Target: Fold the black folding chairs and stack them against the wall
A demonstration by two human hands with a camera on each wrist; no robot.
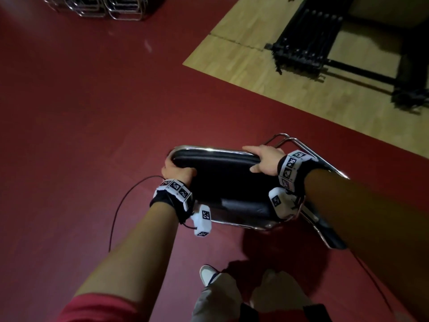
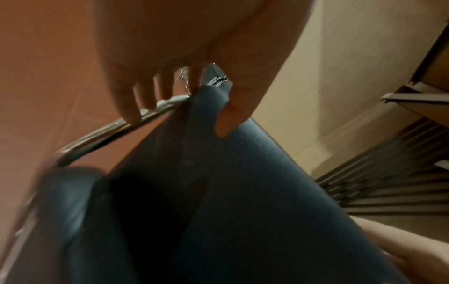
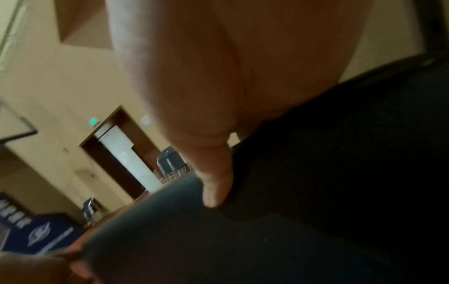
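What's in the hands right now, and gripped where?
Both hold one black folding chair. The left hand grips its left top corner, fingers on the chrome tube; the right hand grips the right top corner of the padded panel.

Black rack (image 1: 308,40) on wood flooring (image 1: 243,54)

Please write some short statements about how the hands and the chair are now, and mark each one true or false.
1. Both hands hold one chair. True.
2. The left hand is free. False: it grips the chair's left edge, fingers on the metal frame.
3. The right hand grips the chair's right corner. True.
4. The chair stands on the wooden floor. False: it is over the red floor.
5. Other chairs are at the top left. True.
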